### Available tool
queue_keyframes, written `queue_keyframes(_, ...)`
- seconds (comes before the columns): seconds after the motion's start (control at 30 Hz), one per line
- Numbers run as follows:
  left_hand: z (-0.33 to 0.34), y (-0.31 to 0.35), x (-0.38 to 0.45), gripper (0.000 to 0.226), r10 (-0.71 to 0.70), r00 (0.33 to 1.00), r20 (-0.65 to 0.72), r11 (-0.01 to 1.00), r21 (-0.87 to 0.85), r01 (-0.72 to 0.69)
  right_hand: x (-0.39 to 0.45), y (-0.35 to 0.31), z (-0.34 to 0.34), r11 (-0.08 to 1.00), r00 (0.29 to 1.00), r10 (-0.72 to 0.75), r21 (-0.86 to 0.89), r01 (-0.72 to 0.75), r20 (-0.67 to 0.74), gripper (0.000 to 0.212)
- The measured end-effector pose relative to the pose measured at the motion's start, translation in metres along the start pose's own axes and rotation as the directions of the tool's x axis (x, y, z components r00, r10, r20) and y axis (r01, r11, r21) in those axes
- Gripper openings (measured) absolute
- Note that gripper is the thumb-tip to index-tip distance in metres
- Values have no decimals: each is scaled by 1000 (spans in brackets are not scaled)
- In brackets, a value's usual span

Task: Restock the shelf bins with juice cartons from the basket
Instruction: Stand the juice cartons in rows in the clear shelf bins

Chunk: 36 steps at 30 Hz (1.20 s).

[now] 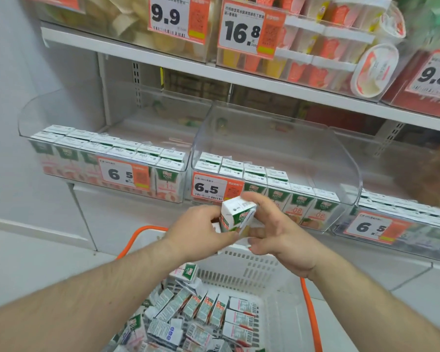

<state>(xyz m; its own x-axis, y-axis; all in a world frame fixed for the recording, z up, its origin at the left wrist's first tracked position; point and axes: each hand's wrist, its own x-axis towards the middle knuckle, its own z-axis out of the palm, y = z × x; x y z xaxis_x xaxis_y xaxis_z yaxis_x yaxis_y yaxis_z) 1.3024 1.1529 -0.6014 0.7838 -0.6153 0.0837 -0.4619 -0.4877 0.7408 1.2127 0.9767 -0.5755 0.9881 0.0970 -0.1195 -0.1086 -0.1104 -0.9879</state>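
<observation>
Holding one juice carton (235,215) between them, both hands, left hand (201,231) and right hand (277,232), grip it above the basket (274,270). Middle bin (277,148) has room behind its rows; many cartons remain, so restocking seems midway.

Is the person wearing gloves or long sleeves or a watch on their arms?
No. Both forearms are bare right up to the edge of the picture, so no sleeves show. The left hand and the right hand have no gloves on. No watch, bracelet or ring can be seen on either wrist or on the fingers that show. The fingernails look short and plain.
</observation>
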Motion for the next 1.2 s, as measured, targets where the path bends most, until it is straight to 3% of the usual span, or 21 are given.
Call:
queue_keyframes(0.07,-3,-1,2,36,59,997,-49,998,28,-58,0,-4,2,987,998,-27,-161,19,-50,97)
queue_keyframes(0.13,-6,-1,2,35,92,994,-62,991,107,-85,-1,-7,7,952,977,-88,-305,26,-192,95)
queue_keyframes(0.23,-8,4,-1,38,137,983,-119,976,186,-113,-3,-9,24,913,866,-201,-408,-4,-457,87)
queue_keyframes(0.3,-6,11,-6,36,160,971,-177,968,223,-118,-2,-9,36,893,818,-231,-448,-36,-527,84)
queue_keyframes(0.47,2,22,-14,30,131,974,-182,972,217,-90,6,-7,37,901,820,-215,-431,-42,-530,43)
queue_keyframes(0.63,-3,7,-7,74,58,998,-13,960,276,-52,3,-14,20,879,934,-205,-475,43,-294,50)
queue_keyframes(0.77,0,7,-6,76,88,996,9,980,177,-88,-1,-15,18,822,946,-276,-552,142,-168,61)
queue_keyframes(0.9,7,9,-7,39,-63,969,-241,992,89,87,-6,-8,33,778,876,-349,-624,73,-333,79)
queue_keyframes(0.97,9,13,-7,38,-124,936,-330,986,67,154,-8,-6,45,802,815,-328,-597,-27,-477,83)
queue_keyframes(1.2,15,22,-9,23,-81,930,-357,986,109,127,2,-12,68,880,746,-334,-475,28,-575,66)
